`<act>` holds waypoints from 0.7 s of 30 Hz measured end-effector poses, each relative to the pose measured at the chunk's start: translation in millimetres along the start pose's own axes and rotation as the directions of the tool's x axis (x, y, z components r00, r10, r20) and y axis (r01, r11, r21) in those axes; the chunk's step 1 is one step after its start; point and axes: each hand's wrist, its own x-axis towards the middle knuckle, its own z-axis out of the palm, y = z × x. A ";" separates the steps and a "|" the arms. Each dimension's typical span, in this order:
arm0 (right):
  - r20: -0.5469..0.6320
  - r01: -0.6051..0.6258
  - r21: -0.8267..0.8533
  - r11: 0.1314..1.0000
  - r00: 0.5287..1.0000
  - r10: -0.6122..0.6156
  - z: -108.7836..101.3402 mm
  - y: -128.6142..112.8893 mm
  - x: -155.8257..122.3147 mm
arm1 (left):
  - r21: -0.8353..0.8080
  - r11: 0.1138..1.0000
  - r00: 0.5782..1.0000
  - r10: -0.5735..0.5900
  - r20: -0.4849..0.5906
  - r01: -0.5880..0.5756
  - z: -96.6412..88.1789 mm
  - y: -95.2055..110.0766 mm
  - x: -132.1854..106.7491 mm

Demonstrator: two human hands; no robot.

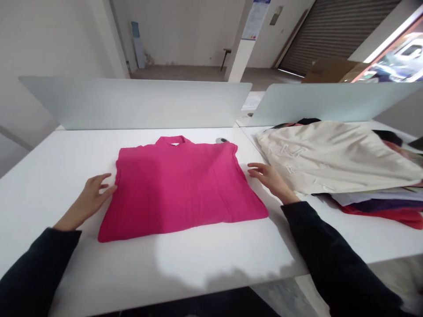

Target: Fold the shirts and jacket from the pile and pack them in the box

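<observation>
Sleeves: black sleeves point(36, 268) of matte fabric reach in from both lower corners.

Left hand: left hand point(89, 198) lies flat, fingers point(105, 187) relaxed and spread, released, tips against the garment's left edge.

Right hand: right hand point(271, 180) sits open, fingers point(256, 169) curved slightly, gripping nothing, just beside the garment's right edge.

Garment: pink garment point(178, 189), soft knit cloth folded into a flat trapezoid, lies between both hands, a looped collar at its far edge.

Surface: smooth white surface point(205, 251) under everything.

Pile: creased beige cloth point(330, 156) tops stacked clothes, red cloth point(396, 215) beneath, right of the right hand.

Behind: frosted panels point(132, 103) stand along the far edge.
</observation>
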 end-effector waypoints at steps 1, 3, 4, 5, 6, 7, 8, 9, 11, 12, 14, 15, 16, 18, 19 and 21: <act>0.025 -0.053 0.077 0.996 0.998 0.051 -2.2 -1.6 -9.3 | 0.002 1.000 1.000 0.026 -0.003 -0.026 0.1 2.1 -13.2; 0.065 -0.135 0.244 0.960 0.990 0.122 -3.7 -7.8 -20.7 | 0.005 0.993 0.993 0.122 -0.001 -0.122 3.6 15.5 -36.8; 0.081 -0.164 0.312 0.936 0.986 0.146 -3.0 -12.4 -23.4 | 0.024 0.980 0.980 0.197 0.000 -0.197 7.4 26.7 -47.2; 0.098 -0.189 0.366 0.911 0.981 0.165 -1.2 -18.0 -24.4 | 0.036 0.961 0.962 0.273 0.014 -0.274 12.8 40.5 -56.8; 0.115 -0.216 0.403 0.890 0.976 0.185 1.8 -24.2 -24.4 | 0.038 0.937 0.937 0.346 0.044 -0.347 19.6 56.1 -65.6; 0.134 -0.239 0.425 0.873 0.971 0.200 5.9 -31.0 -23.5 | 0.035 0.911 0.910 0.407 0.079 -0.411 27.8 72.8 -73.4; 0.152 -0.258 0.432 0.864 0.965 0.212 11.1 -37.9 -22.3 | 0.033 0.882 0.878 0.463 0.117 -0.470 36.9 89.7 -80.1; 0.168 -0.279 0.427 0.860 0.959 0.228 17.0 -44.7 -21.0 | 0.033 0.850 0.842 0.516 0.158 -0.526 46.7 105.8 -85.7; 0.199 -0.330 0.401 0.855 0.942 0.270 29.6 -56.9 -19.7 | 0.044 0.796 0.781 0.578 0.237 -0.603 66.1 132.6 -93.4; 0.212 -0.355 0.392 0.849 0.932 0.292 35.3 -62.0 -20.4 | 0.054 0.777 0.757 0.592 0.279 -0.627 74.7 142.0 -95.9; 0.229 -0.400 0.411 0.819 0.915 0.332 43.3 -69.4 -26.3 | 0.078 0.749 0.718 0.593 0.366 -0.658 87.7 151.5 -99.8; 0.241 -0.417 0.439 0.796 0.908 0.343 45.0 -71.4 -32.0 | 0.095 0.736 0.702 0.588 0.402 -0.671 91.6 151.7 -102.3; 0.259 -0.427 0.474 0.770 0.903 0.342 44.8 -72.3 -39.8 | 0.109 0.723 0.689 0.586 0.426 -0.683 93.6 149.3 -105.7; 0.313 -0.437 0.545 0.715 0.898 0.310 39.6 -69.8 -61.3 | 0.118 0.696 0.663 0.599 0.449 -0.709 92.5 139.3 -115.9; 0.347 -0.442 0.571 0.691 0.894 0.284 35.0 -66.4 -74.1 | 0.111 0.683 0.648 0.612 0.453 -0.722 89.8 133.2 -122.7; 0.414 -0.467 0.598 0.651 0.876 0.248 24.0 -56.3 -100.2 | 0.066 0.656 0.603 0.644 0.472 -0.752 82.0 122.5 -137.9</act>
